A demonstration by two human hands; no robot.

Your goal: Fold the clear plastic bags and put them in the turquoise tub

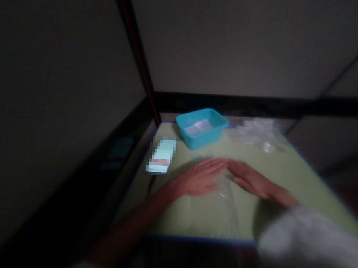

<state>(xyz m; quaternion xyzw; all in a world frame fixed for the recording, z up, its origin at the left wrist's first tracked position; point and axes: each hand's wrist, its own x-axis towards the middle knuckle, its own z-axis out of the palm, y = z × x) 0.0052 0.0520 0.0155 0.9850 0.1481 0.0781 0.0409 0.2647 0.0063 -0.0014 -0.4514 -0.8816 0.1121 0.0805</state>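
Observation:
My left hand (205,177) lies flat with its fingers stretched out over a clear plastic bag (213,217) on the pale yellow-green table. Opposite it, my right hand (247,178) reaches in from the right, fingers extended and palm turned down, at the bag's upper right edge. The fingertips of both hands come close together; whether they touch is blurred. The bag is see-through and spreads from under the hands toward the table's front edge. Neither hand shows anything gripped in its fingers.
A turquoise plastic basket (201,140) with white sheets (199,127) inside stands at the back. Right of it is a heap of crumpled clear plastic (259,133). A pixelated phone-like device (164,153) with a dark cable lies at the left. Walls border the table (297,177) behind and left.

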